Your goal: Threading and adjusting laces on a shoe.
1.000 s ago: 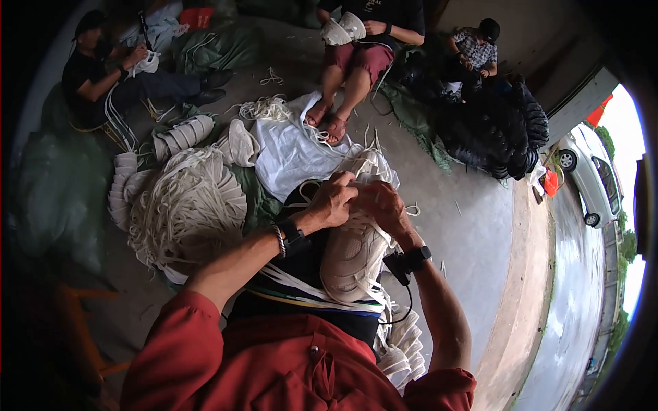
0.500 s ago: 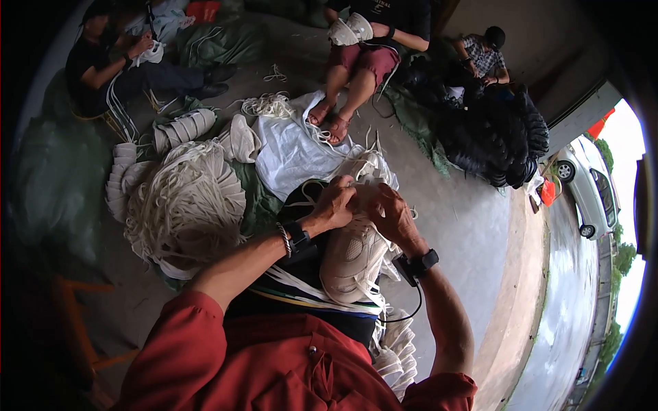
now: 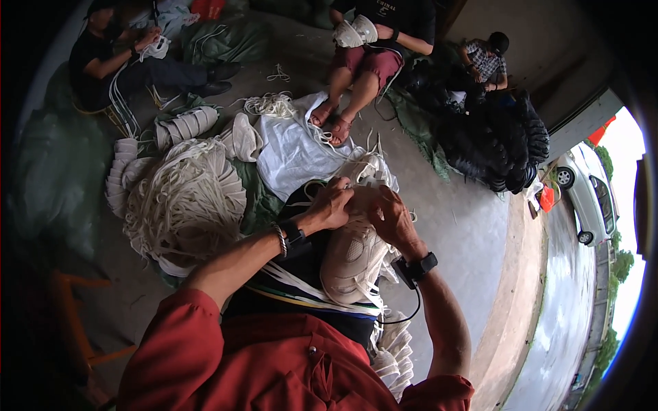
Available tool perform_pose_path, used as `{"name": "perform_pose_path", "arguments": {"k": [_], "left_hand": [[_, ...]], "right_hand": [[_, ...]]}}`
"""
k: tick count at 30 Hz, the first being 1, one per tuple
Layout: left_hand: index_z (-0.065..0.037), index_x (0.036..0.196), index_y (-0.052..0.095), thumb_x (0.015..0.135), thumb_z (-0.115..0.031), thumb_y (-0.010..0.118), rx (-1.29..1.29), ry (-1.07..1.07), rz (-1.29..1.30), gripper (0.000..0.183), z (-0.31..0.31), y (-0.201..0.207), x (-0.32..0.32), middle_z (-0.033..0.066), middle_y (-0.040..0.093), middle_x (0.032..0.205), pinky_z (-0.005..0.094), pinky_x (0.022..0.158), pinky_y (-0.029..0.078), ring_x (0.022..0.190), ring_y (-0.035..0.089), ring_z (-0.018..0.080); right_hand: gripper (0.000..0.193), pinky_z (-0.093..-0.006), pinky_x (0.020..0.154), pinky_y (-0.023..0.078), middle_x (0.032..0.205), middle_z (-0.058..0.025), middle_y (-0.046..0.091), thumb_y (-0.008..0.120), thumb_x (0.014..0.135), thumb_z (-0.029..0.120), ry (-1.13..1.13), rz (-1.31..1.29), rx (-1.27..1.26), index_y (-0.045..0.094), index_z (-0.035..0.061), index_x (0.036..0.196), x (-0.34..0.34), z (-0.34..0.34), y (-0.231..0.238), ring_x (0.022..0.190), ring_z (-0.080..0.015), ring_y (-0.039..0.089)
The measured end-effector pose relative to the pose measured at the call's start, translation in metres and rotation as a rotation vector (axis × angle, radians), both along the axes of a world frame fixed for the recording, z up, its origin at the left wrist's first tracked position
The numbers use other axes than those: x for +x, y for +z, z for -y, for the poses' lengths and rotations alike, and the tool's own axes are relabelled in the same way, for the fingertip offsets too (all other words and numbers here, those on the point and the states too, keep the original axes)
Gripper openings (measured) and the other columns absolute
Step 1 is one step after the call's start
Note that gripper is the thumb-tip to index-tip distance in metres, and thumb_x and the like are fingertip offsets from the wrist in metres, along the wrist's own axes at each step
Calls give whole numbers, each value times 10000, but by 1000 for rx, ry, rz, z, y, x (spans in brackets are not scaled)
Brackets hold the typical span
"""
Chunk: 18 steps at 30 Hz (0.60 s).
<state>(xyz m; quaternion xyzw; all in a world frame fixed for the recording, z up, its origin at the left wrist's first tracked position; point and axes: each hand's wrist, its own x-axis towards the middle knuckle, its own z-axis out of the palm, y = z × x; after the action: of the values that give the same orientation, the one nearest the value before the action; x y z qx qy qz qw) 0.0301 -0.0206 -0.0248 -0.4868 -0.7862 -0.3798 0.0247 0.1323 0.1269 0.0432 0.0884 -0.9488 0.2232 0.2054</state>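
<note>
A beige shoe upper (image 3: 347, 264) with mesh panels lies on my lap, its toe toward me. My left hand (image 3: 334, 204) is closed in a pinch at the upper's far end, on its left side. Opposite it, my right hand (image 3: 395, 220) grips the same end with bent fingers. Between the fingertips shows a pale piece of the upper; whether a lace is also pinched there is hidden. White laces (image 3: 308, 293) run across my dark-clad thighs under the toe. More pale uppers and laces (image 3: 370, 166) sit just beyond my hands.
A big heap of uppers and loose laces (image 3: 185, 205) stands at the left, near a white sack (image 3: 288, 154). Three people sit working farther off, one by a pile of black shoe parts (image 3: 490, 147). More uppers (image 3: 394, 349) are stacked by my right side. An orange stool frame (image 3: 82, 315) stands lower left.
My hands stay at the upper's far end, with only a slight shift of the fingers. The whole view has tilted a little.
</note>
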Motion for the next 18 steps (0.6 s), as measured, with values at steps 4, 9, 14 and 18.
{"name": "perform_pose_path", "arguments": {"k": [4, 9, 14, 18], "left_hand": [[33, 851, 550, 686, -62, 585, 96, 43, 135, 194, -9, -4, 6, 208, 465, 1035, 409, 851, 396, 991, 463, 366], [30, 861, 541, 710, -44, 581, 126, 75, 226, 173, -10, -2, 13, 230, 460, 1072, 398, 867, 388, 1019, 458, 376], [8, 794, 569, 717, -68, 613, 75, 13, 307, 117, -7, -1, 7, 205, 499, 1033, 374, 837, 407, 980, 499, 358], [2, 770, 577, 723, -59, 607, 112, -32, 301, 83, -4, -2, 1, 182, 519, 976, 370, 800, 422, 916, 529, 337]], "right_hand": [[148, -432, 871, 412, 1049, -256, 532, 555, 718, 89, -46, 148, -41, 602, 0, 826, 1, -1, 1, 1022, -398, 498], [139, -413, 835, 429, 983, -222, 548, 555, 699, 76, -9, 217, 13, 601, 8, 811, -3, -4, 3, 970, -378, 518], [169, -406, 802, 427, 951, -181, 536, 574, 694, 90, -42, 293, 130, 604, 28, 848, -10, 1, 3, 895, -339, 525], [192, -408, 798, 423, 966, -175, 542, 546, 726, 85, -46, 298, 218, 571, 24, 906, -11, 1, 3, 893, -353, 525]]}}
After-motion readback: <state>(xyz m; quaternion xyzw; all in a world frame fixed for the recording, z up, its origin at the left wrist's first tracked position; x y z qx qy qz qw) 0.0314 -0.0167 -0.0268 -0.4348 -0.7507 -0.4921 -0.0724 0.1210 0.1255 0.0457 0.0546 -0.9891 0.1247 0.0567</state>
